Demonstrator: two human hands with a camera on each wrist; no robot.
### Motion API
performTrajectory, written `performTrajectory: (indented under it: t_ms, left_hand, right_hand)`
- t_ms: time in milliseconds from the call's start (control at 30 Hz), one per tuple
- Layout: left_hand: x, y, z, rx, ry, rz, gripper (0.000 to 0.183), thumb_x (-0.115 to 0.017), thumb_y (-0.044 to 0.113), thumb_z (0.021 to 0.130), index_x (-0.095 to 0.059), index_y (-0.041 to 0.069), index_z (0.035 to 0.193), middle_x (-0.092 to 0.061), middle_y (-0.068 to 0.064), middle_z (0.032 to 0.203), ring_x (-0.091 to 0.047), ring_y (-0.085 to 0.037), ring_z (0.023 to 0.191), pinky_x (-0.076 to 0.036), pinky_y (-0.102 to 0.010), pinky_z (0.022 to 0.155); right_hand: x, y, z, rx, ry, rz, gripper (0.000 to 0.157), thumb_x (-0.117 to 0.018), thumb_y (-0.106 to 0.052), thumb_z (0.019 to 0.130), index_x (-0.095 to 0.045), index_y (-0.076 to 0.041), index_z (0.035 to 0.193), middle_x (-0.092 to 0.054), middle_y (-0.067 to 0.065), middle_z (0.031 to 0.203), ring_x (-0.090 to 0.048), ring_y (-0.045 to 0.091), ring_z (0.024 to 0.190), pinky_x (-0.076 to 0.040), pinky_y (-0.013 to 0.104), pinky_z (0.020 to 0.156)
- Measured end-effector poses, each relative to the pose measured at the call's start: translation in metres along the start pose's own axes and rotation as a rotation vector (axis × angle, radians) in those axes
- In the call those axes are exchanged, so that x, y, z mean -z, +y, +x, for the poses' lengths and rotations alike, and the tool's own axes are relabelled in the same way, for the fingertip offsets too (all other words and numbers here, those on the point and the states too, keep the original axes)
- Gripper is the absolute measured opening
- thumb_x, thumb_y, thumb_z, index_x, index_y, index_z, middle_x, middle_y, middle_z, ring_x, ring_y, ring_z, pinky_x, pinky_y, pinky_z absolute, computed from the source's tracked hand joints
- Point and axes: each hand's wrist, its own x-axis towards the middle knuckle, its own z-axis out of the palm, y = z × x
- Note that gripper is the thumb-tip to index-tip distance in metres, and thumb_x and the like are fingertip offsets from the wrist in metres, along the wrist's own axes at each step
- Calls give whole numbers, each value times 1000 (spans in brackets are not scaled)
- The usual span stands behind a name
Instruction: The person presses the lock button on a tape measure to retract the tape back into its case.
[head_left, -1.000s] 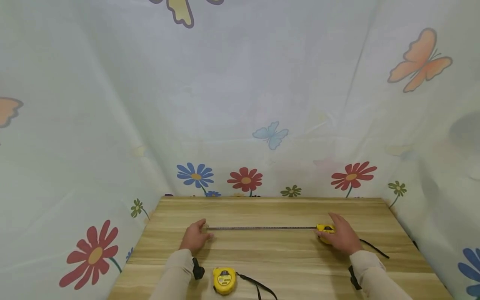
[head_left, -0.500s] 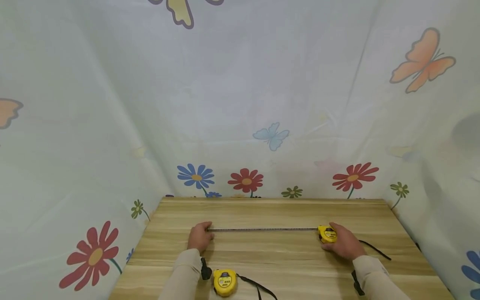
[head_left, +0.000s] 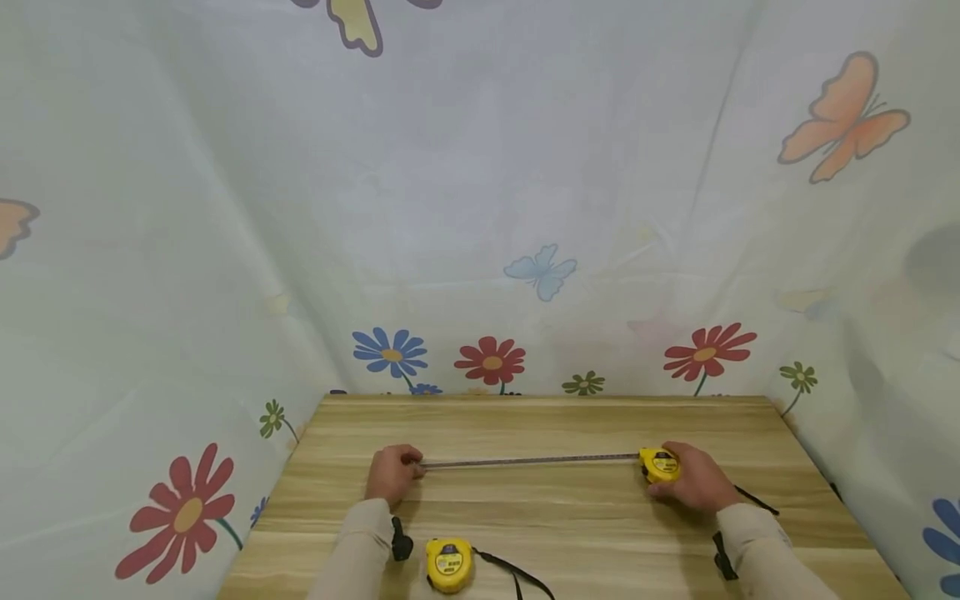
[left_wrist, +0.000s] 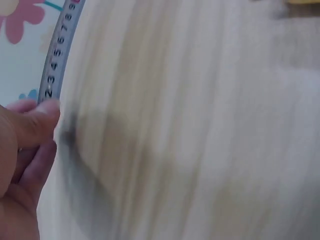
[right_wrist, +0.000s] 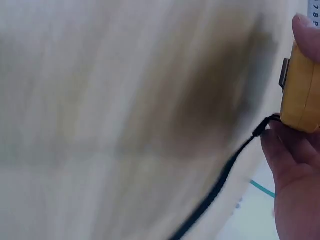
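A yellow tape measure (head_left: 661,466) is gripped by my right hand (head_left: 699,480) at the right of the wooden board. Its pulled-out blade (head_left: 525,461) stretches leftward to my left hand (head_left: 392,475), which pinches the free end between thumb and finger. In the left wrist view, numbers run along the blade (left_wrist: 59,50) from the pinched end, and the very tip is hidden by the fingers. The right wrist view shows the yellow case (right_wrist: 299,92) partly out of frame, a thumb on its upper part and fingers below, with a black strap (right_wrist: 215,190) hanging from it.
A second yellow tape measure (head_left: 449,565) lies near the front of the wooden board (head_left: 540,521), its black strap (head_left: 517,569) trailing right. White sheeting (head_left: 480,183) printed with flowers and butterflies stands behind the board and along both sides.
The left fingers, spread around the blade's end a second ago, now pinch it. That end has come slightly nearer, so the blade slants. The right hand and case have shifted a little right.
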Motion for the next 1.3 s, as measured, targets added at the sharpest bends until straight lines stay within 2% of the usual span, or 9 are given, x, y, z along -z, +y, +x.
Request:
performTrajectory:
  t_ms: [133, 267, 467, 567, 733, 900, 1000, 1200, 1300]
  left_hand:
    - [13, 3, 1, 0, -12, -75, 10, -79, 2, 89, -80, 7, 97, -80, -5, 94, -72, -18, 87, -60, -40, 80]
    - [28, 10, 3, -55, -9, -90, 7, -80, 3, 89, -80, 7, 95, -79, -4, 93, -72, -17, 86, -59, -36, 76]
    - [55, 25, 3, -43, -15, -161, 6, -81, 9, 90, -81, 13, 95, -80, -3, 95, -72, -14, 86, -59, -31, 75]
    - [69, 35, 3, -31, -16, -188, 7, -81, 11, 90, -82, 14, 97, -81, -5, 98, -73, -15, 90, -61, -35, 80]
    - [91, 50, 0, -18, -25, -229, 10, -80, 15, 93, -82, 14, 102, -80, -6, 105, -74, -17, 96, -61, -45, 89]
    - [111, 59, -3, -20, -37, -239, 14, -80, 23, 93, -82, 17, 105, -80, -3, 109, -73, -16, 101, -60, -45, 94]
    - [122, 63, -4, -46, -41, -247, 16, -80, 25, 93, -82, 17, 106, -80, -4, 110, -73, -16, 101, -60, -44, 93]
    - [143, 72, -9, -119, -32, -239, 21, -80, 24, 93, -82, 11, 109, -80, -6, 110, -74, -11, 96, -61, -32, 86]
    - [152, 77, -13, -126, -23, -228, 24, -81, 27, 92, -82, 10, 110, -80, -5, 110, -73, -9, 95, -60, -28, 84]
  right_hand:
    - [18, -7, -1, 25, 1, 17, 88, -93, -36, 76, -54, 12, 138, -65, 30, 128, -65, 35, 106, -55, 57, 95]
    - [37, -16, -4, 59, -3, 22, 87, -93, -37, 77, -55, 12, 137, -67, 24, 124, -63, 29, 100, -56, 50, 90]
    - [63, -32, -12, 91, 21, 6, 88, -91, -46, 77, -57, 8, 137, -68, 21, 122, -63, 26, 99, -57, 45, 87]
    - [75, -40, -17, 106, 44, 14, 86, -90, -47, 78, -58, 7, 137, -68, 21, 122, -63, 26, 98, -56, 39, 83]
    - [91, -52, -27, 152, 75, 82, 76, -90, -37, 81, -59, 3, 138, -68, 18, 122, -62, 21, 96, -54, 27, 77]
    - [106, -66, -36, 234, 85, 101, 66, -89, -29, 83, -60, -3, 137, -66, 17, 126, -61, 21, 100, -53, 24, 78]
    - [115, -76, -42, 291, 96, 62, 62, -89, -29, 83, -62, -5, 133, -67, 14, 124, -60, 18, 100, -53, 24, 80]
    - [135, -95, -53, 443, 90, -15, 57, -87, -25, 86, -62, -8, 135, -67, 7, 119, -57, 4, 93, -54, 24, 75]
    - [142, -103, -58, 508, 73, -59, 52, -85, -23, 89, -66, -15, 137, -62, 3, 120, -55, 0, 90, -53, 21, 71]
